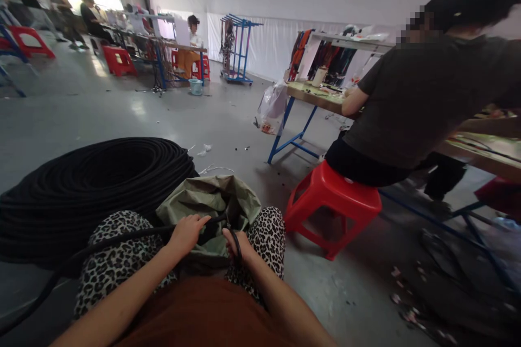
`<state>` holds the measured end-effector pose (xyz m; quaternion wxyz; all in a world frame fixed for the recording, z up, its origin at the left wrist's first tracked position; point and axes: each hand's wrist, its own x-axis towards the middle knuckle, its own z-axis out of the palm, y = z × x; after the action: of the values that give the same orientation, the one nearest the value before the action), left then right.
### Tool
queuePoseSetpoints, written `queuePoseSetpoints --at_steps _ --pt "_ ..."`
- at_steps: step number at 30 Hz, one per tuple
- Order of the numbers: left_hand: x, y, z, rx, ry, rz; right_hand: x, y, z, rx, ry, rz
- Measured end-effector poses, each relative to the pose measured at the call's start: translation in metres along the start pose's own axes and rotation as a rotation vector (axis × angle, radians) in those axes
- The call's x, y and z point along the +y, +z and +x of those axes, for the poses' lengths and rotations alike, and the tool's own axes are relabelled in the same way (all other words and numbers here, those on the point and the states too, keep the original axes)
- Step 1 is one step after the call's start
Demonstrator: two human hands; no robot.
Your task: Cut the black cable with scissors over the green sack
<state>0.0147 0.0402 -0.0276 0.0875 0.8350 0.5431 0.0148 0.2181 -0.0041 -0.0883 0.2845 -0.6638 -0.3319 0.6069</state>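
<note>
Sitting on a grey floor (pixel 122 114), we grip a black cable (pixel 122 238) with our left hand (pixel 187 233); our right hand (pixel 238 244) holds its loop, beside a cable coil (pixel 81 190) and red stool (pixel 334 200).
</note>
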Motion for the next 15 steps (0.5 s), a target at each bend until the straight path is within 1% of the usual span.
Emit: queuePoseSetpoints --at_steps 2,4,8,12,15 --pt "-0.001 0.004 0.002 -0.008 -0.006 0.01 -0.002 0.0 -0.002 -0.005 0.026 -0.007" --pt "0.0 0.005 0.004 -0.04 -0.015 0.023 -0.005 0.001 -0.003 -0.009 0.042 -0.043" --pt "0.004 0.001 0.008 -0.128 -0.043 0.057 -0.011 0.001 -0.005 -0.014 0.056 -0.133" --pt "0.008 -0.003 0.009 -0.172 -0.049 0.079 -0.014 0.001 -0.006 -0.009 0.054 -0.198" --pt "0.009 -0.003 0.008 -0.193 -0.06 0.081 -0.01 0.002 -0.001 -0.001 0.081 -0.23"
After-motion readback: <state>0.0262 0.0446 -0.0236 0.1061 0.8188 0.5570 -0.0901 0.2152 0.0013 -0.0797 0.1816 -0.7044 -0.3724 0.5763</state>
